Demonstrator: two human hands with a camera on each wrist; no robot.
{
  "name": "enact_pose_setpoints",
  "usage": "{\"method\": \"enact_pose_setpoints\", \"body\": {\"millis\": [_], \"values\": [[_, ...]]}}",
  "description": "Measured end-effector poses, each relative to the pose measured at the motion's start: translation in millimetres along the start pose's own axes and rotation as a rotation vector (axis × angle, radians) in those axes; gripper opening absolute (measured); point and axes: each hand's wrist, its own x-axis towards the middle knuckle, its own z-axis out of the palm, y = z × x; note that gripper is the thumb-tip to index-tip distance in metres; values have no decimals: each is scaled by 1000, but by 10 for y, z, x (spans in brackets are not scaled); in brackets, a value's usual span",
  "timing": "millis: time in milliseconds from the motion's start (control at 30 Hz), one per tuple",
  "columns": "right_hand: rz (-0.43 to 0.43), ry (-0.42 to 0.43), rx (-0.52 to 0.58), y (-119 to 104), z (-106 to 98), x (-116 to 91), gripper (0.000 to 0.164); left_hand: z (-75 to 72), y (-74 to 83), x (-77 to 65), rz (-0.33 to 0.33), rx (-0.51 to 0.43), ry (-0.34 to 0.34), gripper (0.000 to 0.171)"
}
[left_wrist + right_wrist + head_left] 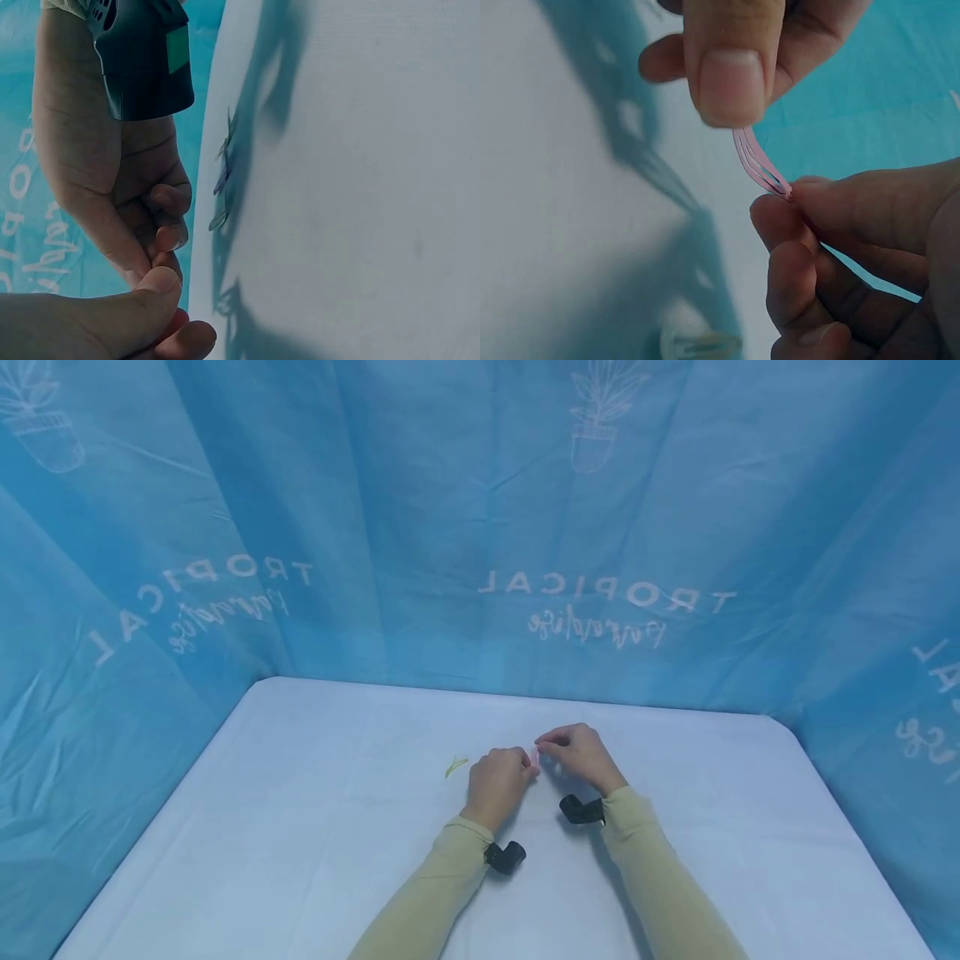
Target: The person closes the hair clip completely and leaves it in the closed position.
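Between my two hands is a pink snap hair clip point(758, 152), bowed in a curve. One end disappears under the thumb of my left hand point(498, 787), which pinches it. My right hand point(585, 758) pinches the other end between thumb and finger. In the left wrist view the fingers hide the clip, and the fingertips of both hands overlap there. To the left of my left hand, a yellow-green clip point(456, 766) lies on the table.
The white table point(300, 793) meets a blue printed curtain point(450, 527) at its far edge and sides. Small dark-looking clips point(222, 180) lie on the cloth in the left wrist view. A pale clip point(701, 346) shows low in the right wrist view.
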Motion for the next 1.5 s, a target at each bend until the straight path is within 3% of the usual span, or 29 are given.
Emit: {"method": "enact_pose_setpoints", "body": {"millis": [367, 700, 1000, 1233, 1500], "values": [[18, -54, -31, -4, -18, -15, 21, 105, 94, 8, -21, 14, -12, 22], [-50, -29, -147, 12, -38, -22, 22, 149, 142, 40, -41, 22, -16, 23], [-37, -48, -172, -1, -12, -36, 22, 186, 131, 36, -68, 31, -9, 26], [-43, -28, -175, -5, -8, -29, 22, 73, 71, -29, -53, 4, 12, 22], [-92, 4, -149, -90, 65, -15, 21, -120, -140, -157, -76, -11, 79, 20]]}}
